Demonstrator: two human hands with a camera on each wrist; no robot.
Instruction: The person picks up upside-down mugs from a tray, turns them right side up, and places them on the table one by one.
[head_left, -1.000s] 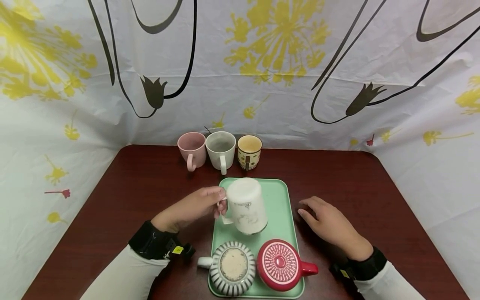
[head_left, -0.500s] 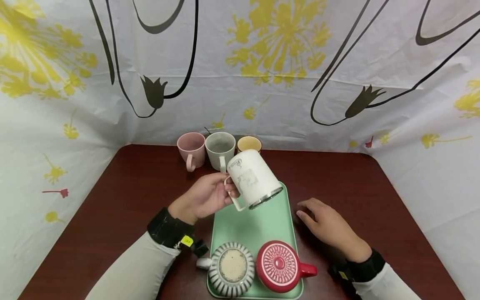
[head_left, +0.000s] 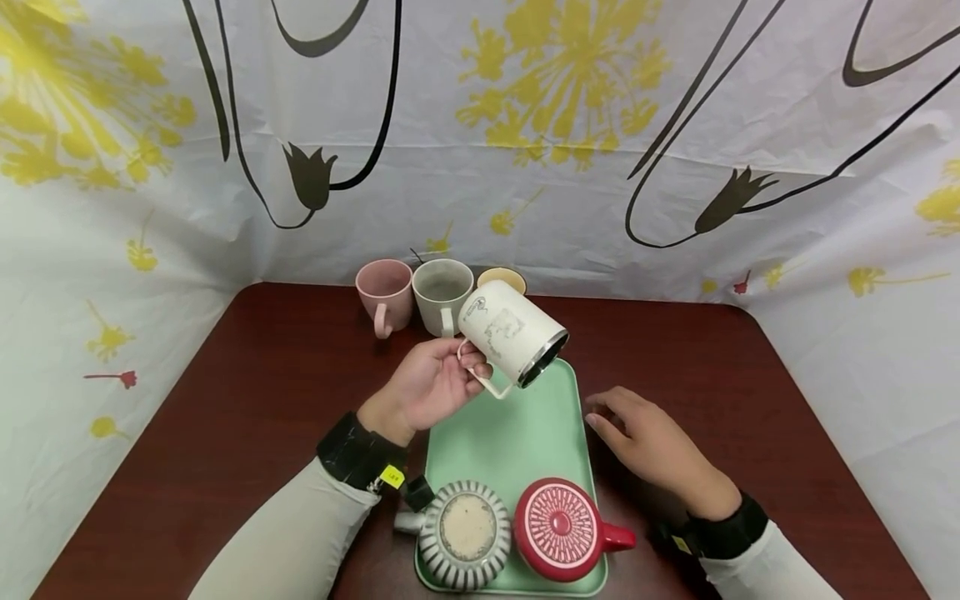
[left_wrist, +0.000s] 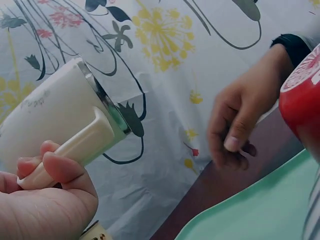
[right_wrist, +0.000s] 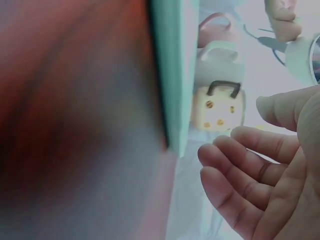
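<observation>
Holding white mug [head_left: 512, 332] by handle, left grip [head_left: 429, 385] | right grip [head_left: 651, 442] relaxed by tray [head_left: 510, 425] | three cups [head_left: 441, 293] behind

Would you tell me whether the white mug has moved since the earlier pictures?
Yes. The left hand lifted the white mug off the green tray, toward the back mugs.

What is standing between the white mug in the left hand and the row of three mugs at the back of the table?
Nothing visible. The left hand holds the white metal-rimmed mug by its handle, tilted in the air directly in front of the yellow dotted mug, beside the grey mug and pink mug.
</observation>
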